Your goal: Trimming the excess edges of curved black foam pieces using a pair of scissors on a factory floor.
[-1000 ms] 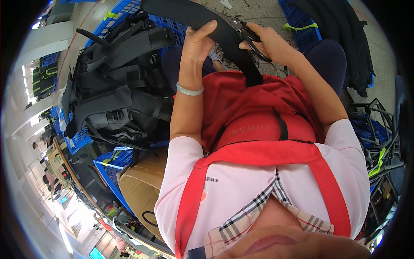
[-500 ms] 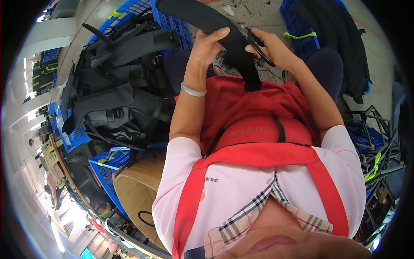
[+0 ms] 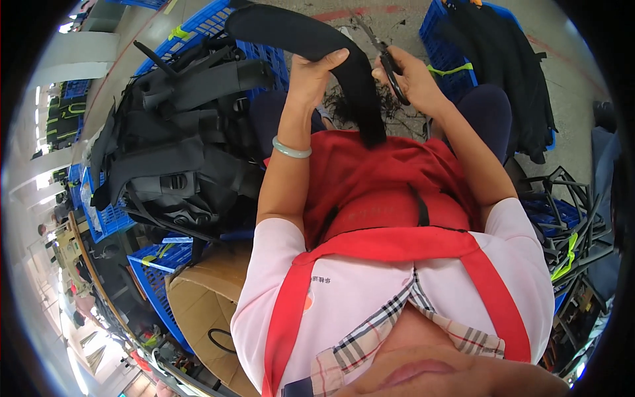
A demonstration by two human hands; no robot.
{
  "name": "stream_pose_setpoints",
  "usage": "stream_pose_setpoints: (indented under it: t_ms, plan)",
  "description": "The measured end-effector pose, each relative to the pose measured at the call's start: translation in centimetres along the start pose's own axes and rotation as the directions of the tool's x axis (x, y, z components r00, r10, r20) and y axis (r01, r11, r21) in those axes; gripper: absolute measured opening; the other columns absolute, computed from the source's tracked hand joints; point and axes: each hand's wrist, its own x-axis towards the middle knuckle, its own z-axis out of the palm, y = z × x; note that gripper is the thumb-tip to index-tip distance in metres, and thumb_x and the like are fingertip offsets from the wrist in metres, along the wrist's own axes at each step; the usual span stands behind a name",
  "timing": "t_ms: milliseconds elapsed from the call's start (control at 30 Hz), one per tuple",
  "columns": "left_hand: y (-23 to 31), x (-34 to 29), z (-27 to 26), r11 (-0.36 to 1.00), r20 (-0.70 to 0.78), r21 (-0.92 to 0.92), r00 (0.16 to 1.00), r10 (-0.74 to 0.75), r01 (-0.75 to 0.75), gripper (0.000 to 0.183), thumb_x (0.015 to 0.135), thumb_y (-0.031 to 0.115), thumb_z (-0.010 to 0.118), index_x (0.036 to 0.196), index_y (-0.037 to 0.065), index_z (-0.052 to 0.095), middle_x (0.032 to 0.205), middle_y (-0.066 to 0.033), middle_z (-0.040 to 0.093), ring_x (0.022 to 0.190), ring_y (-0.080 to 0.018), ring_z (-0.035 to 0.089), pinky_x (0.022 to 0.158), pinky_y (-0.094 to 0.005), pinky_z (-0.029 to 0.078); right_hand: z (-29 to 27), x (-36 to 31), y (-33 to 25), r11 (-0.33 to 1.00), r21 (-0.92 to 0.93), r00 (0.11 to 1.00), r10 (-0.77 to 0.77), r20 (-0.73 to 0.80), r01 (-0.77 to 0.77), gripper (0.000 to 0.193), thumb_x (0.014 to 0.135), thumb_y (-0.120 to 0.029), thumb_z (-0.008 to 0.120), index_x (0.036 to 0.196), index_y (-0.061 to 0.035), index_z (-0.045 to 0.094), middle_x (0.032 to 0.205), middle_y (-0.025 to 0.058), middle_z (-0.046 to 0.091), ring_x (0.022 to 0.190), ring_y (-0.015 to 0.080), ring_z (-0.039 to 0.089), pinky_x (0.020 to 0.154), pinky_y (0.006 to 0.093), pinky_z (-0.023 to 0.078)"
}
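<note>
A brown cardboard box (image 3: pixel 205 311) stands open, it seems, at the lower left beside blue crates (image 3: pixel 155 281).

A red apron (image 3: pixel 390 198) over a pink short-sleeved shirt (image 3: pixel 370 298), plus a green bangle (image 3: pixel 292 149).

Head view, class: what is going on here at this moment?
A seated person in a red apron holds a curved black padded strap in the left hand. The right hand grips small dark scissors beside the strap's edge. Black thread scraps lie below. Black backpacks are piled on blue plastic crates to the person's left.
</note>
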Motion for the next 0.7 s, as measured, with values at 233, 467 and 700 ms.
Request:
stream_pose_setpoints:
  t_ms: [233,467,700]
  plan:
    - [-2.8,-1.8,1.6,0.836,0.180,0.543,0.961,-0.212,0.083,0.027,0.075,0.009,0.076,0.099,0.000,0.066,0.090,-0.0013,0.066,0.081,-0.0094,0.058,0.075,-0.0264,0.049,-0.7,1.9,-3.4,0.961,0.000,0.934,-0.267,-0.236,0.275,0.039,0.074,-0.029,0.079,0.093,-0.0035,0.055,0.079,0.0010,0.054,0.074,0.0072,0.050,0.067,0.0231,0.042]
    - [-2.8,-3.7,2.6,0.797,0.096,0.577,0.955,-0.281,0.176,0.042,0.076,0.018,0.077,0.109,0.000,0.057,0.093,-0.0058,0.064,0.082,-0.0121,0.059,0.077,-0.0278,0.048,-0.6,-0.1,-1.5,0.975,0.158,0.942,-0.101,-0.318,0.158,0.029,0.080,-0.030,0.075,0.081,-0.0058,0.059,0.068,-0.0046,0.053,0.062,0.0029,0.047,0.055,0.0190,0.039]
    - [-2.0,-4.6,4.6,0.971,0.077,0.223,0.991,-0.111,0.091,0.031,0.080,0.005,0.071,0.108,0.000,0.059,0.096,-0.0043,0.064,0.086,-0.0102,0.060,0.077,-0.0242,0.049,-0.3,-2.1,-1.1,0.947,0.321,0.948,0.114,-0.296,-0.014,0.029,0.091,-0.035,0.059,0.088,-0.0064,0.061,0.071,-0.0045,0.054,0.063,0.0036,0.047,0.056,0.0187,0.036]
